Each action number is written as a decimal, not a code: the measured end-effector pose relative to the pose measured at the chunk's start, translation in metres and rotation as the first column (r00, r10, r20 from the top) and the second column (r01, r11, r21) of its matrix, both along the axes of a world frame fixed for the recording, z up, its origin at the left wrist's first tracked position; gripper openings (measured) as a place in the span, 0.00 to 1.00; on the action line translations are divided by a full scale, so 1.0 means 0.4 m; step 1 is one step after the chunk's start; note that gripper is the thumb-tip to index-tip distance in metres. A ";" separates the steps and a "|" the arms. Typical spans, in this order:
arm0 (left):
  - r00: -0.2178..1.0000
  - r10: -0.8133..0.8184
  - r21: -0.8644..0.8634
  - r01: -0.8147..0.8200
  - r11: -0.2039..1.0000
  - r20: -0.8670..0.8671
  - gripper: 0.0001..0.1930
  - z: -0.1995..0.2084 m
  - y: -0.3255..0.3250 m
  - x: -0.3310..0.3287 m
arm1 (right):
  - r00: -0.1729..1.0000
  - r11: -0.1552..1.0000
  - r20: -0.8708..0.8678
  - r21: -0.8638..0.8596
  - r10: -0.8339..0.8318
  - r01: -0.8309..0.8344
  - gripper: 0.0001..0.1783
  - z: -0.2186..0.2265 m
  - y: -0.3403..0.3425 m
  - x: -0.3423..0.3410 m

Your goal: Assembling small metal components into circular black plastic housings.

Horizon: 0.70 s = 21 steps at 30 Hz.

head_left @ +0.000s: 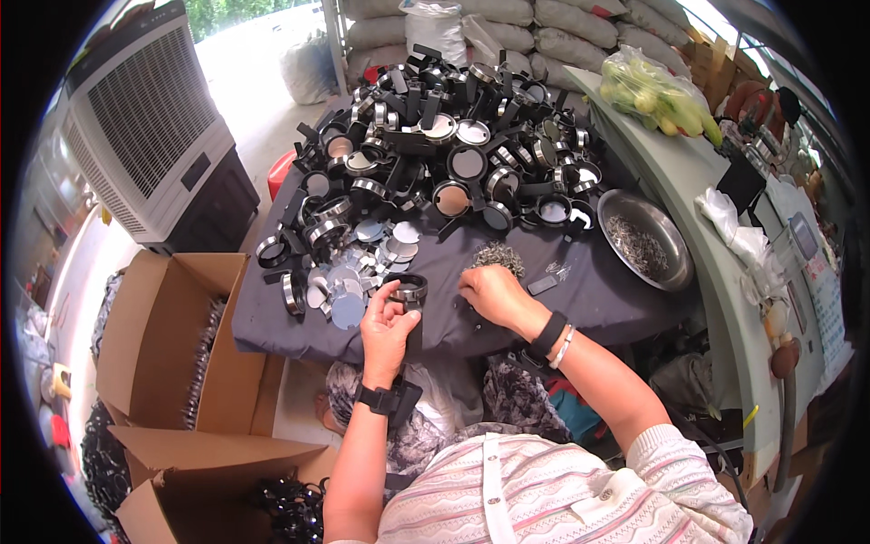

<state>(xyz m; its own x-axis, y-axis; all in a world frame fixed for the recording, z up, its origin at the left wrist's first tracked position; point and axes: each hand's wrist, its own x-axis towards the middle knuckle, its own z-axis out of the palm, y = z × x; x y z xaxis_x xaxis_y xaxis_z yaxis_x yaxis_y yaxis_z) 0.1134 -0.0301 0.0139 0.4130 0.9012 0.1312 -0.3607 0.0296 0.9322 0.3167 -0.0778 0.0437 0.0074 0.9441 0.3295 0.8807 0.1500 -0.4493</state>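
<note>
My left hand (384, 335) grips a round black ring-shaped part (410, 288) with a silver band and a black handle pointing down toward me. It is held just above the near edge of the cloth-covered table. My right hand (494, 295) is beside a small pile of tiny metal pieces (498, 257), its fingers bent together near the cloth; whatever they pinch is too small to make out. Left of the pile, close to the ring, lie loose flat silver discs (347, 310). A small grey rectangular piece (543, 286) rests to the right of my right hand.
A large heap of similar black-handled round parts (468, 163) covers the far table. At right stands a metal bowl (672, 272) of small metal pieces. Open cardboard boxes (163, 335) stand at left, before an air cooler (136, 118). A bench (666, 172) runs along the right.
</note>
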 end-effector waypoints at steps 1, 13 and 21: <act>0.999 -0.012 0.007 0.012 1.000 -0.031 0.28 0.011 0.000 -0.007 | 1.000 1.000 -0.001 0.013 -0.010 0.011 0.06 0.011 0.023 -0.007; 0.989 -0.014 0.070 0.025 0.997 -0.147 0.25 -0.002 0.009 0.001 | 0.970 0.992 0.235 -0.094 -0.065 0.089 0.10 0.023 0.404 -0.082; 0.987 -0.007 0.087 0.022 0.996 -0.159 0.24 -0.015 0.009 -0.001 | 0.947 1.000 0.322 -0.020 -0.010 0.017 0.10 -0.036 0.474 -0.069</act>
<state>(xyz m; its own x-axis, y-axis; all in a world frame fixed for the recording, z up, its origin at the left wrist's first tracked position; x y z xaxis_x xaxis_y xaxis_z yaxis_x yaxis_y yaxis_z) 0.1132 -0.0263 0.0078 0.4479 0.8828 0.1420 -0.2084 -0.0513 0.9767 0.2889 0.1116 0.0291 -0.0830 0.9519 0.2950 0.9809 0.1302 -0.1444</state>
